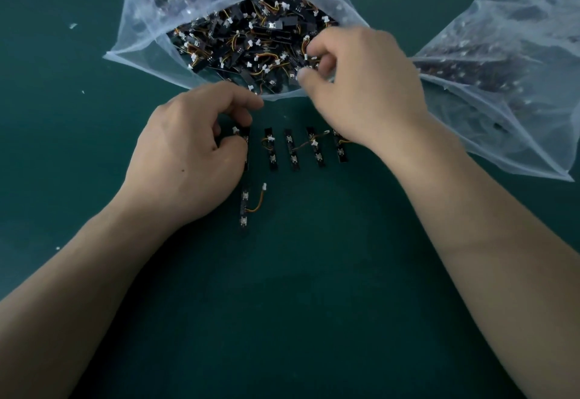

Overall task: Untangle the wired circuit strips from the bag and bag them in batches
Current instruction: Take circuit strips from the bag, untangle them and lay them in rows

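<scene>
while fingers (317,50) of the right hand (361,91) pinch a wired strip (298,62) inside the mouth of the open bag (141,22), the left hand's (185,163) fingers (244,103) clamp the end strip (247,163) of the row (293,150) just below that mouth. risk: looped wires snag neighbours, a clump drags out, scatters the row. row strips lie parallel, long axes pointing at the bag.

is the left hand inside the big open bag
No, the left hand is outside the open bag, pinching the leftmost strip of the row on the table.
</scene>
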`<state>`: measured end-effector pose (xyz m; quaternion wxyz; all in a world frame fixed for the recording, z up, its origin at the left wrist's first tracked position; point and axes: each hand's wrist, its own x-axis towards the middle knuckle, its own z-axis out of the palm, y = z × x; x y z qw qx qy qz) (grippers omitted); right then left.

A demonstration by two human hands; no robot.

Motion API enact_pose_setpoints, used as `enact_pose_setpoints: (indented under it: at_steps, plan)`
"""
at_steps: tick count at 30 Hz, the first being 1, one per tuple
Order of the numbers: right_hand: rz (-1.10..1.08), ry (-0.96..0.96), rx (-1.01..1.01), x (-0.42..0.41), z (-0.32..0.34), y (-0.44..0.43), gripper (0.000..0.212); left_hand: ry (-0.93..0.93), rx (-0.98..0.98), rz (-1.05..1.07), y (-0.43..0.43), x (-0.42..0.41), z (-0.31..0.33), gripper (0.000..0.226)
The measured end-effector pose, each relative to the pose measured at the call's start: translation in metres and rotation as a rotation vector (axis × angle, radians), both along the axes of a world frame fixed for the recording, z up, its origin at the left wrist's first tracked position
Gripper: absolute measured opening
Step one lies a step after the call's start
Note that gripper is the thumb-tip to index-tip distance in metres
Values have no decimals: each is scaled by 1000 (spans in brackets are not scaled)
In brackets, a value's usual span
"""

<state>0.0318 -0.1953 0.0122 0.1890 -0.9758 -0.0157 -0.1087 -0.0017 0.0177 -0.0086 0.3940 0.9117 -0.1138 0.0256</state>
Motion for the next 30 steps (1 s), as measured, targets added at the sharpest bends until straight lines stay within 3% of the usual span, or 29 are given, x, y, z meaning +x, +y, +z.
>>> enact_pose_setpoints:
  at_steps: [4,8,17,23,27,30]
  plan:
    - [-24,24,-96,11,-3,13,36,-9,19,-11,0,0,0,52]
    - [-45,-14,-62,10,-2,15,13,1,17,-8,0,0,0,52]
    - [-16,-76,226,4,4,2,32,5,8,-3,-1,-1,1,51]
    - [265,-77,409,-51,2,-4,41,6,2,-12,0,0,1,51]
    - [407,-44,281,-112,-16,-20,38,3,-2,-15,0,1,-1,51]
    - [425,-10,193,-131,-24,-29,24,2,-3,-10,1,1,-2,51]
